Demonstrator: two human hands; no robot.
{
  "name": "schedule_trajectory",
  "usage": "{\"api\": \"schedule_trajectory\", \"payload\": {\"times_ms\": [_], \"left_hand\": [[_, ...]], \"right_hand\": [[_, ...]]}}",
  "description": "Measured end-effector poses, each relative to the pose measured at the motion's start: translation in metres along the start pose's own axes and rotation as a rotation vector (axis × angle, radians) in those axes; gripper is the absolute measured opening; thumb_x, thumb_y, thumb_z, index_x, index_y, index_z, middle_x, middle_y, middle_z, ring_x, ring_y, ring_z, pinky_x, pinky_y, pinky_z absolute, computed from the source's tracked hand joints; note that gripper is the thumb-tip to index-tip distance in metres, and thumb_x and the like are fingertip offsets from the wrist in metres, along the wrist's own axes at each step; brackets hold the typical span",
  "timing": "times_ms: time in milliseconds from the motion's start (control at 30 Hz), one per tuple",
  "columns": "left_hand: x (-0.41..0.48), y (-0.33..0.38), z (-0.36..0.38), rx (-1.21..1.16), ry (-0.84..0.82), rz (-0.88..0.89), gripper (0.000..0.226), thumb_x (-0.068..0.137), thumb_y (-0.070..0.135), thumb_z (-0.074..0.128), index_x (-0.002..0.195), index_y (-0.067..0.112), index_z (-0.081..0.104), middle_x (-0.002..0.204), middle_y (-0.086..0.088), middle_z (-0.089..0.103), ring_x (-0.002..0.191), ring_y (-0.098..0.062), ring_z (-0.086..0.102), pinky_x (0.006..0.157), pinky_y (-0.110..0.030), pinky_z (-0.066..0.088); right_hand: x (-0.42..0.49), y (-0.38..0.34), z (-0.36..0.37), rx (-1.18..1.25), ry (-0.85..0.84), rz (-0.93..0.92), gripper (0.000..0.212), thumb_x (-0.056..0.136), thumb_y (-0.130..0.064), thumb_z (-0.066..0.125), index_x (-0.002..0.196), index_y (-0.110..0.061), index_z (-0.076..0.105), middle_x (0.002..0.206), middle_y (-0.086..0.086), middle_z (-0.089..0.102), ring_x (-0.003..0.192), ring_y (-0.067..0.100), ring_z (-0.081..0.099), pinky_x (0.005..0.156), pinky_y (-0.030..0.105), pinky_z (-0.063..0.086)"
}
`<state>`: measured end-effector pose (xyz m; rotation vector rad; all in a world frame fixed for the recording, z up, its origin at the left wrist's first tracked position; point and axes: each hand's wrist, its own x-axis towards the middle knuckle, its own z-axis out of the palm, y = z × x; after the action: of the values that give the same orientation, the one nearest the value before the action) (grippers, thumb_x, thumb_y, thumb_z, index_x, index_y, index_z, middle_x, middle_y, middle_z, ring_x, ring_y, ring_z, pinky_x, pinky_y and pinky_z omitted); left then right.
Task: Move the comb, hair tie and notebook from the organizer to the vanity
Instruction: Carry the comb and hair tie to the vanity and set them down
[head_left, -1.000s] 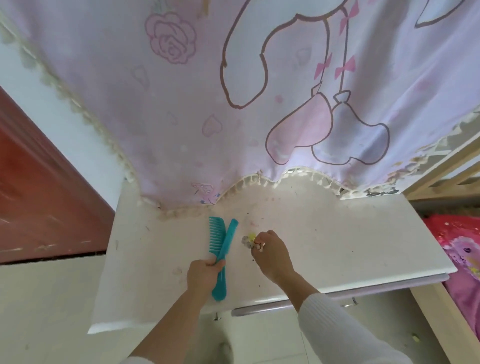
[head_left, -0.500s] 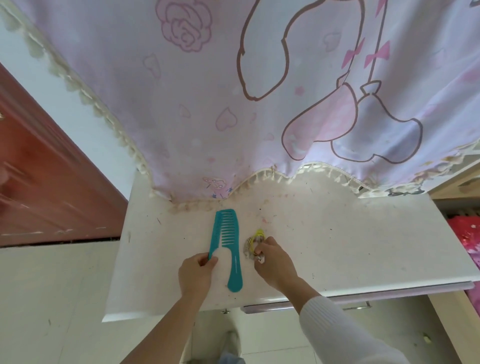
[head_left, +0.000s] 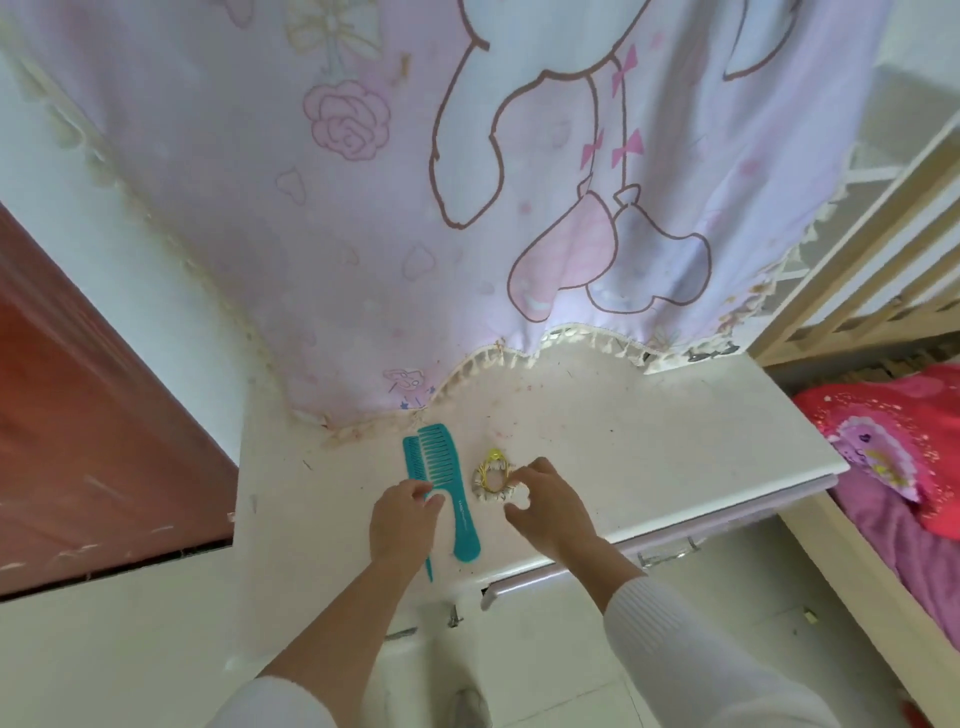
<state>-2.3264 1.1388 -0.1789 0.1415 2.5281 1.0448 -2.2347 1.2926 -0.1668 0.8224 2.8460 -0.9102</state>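
Observation:
Two teal combs lie side by side on the white vanity top (head_left: 649, 467): a wide-toothed comb (head_left: 451, 486) and a thin tail comb (head_left: 413, 460). My left hand (head_left: 402, 525) lies over the tail comb's handle, whose tip pokes out below the wrist. The fingertips touch the wide comb's edge, and the hand hides its own grip. A hair tie (head_left: 493, 480), beige with a yellow band, rests on the top just right of the combs. My right hand (head_left: 550, 506) hovers beside it with fingers spread, holding nothing. I see no notebook or organizer.
A pink cartoon-print cloth (head_left: 467, 234) hangs over the vanity's back. Below the front edge is a drawer with a metal handle (head_left: 545, 577). A reddish-brown door (head_left: 78, 441) stands at the left, a wooden bed frame with pink and red bedding (head_left: 893, 457) at the right.
My right hand has let go of the hair tie and opened beside it. The two combs now lie parallel on the top, with my left hand moved over the thin one.

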Motion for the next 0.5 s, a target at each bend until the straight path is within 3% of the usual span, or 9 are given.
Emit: {"api": "schedule_trajectory", "payload": {"times_ms": [133,300,500], "left_hand": [[-0.016,0.032,-0.010,0.063,-0.095,0.273,0.026,0.089,0.027,0.058,0.111,0.015,0.065,0.113,-0.004,0.067,0.094,-0.019,0.062,0.068,-0.024,0.043],[-0.065,0.080,-0.018,0.114,-0.213,0.646,0.022,0.087,0.025,0.059,0.105,0.015,0.067,0.106,-0.008,0.064,0.098,-0.023,0.061,0.089,-0.031,0.043],[-0.185,0.117,0.004,0.148,-0.373,0.989,0.022,0.089,0.022,0.056,0.104,0.012,0.069,0.107,-0.012,0.063,0.097,-0.029,0.061,0.085,-0.035,0.049]], "right_hand": [[-0.046,-0.009,-0.026,0.022,0.126,0.079,0.036,0.083,-0.029,0.062,0.118,-0.020,0.060,0.118,-0.002,0.056,0.092,0.016,0.061,0.083,0.027,0.049],[-0.133,-0.012,-0.068,0.083,0.351,0.272,0.033,0.082,-0.031,0.063,0.113,-0.019,0.061,0.118,-0.001,0.056,0.090,0.019,0.062,0.083,0.033,0.051],[-0.283,-0.003,-0.107,0.069,0.599,0.486,0.033,0.084,-0.025,0.061,0.116,-0.015,0.061,0.122,0.006,0.058,0.101,0.023,0.060,0.085,0.033,0.048]]}}
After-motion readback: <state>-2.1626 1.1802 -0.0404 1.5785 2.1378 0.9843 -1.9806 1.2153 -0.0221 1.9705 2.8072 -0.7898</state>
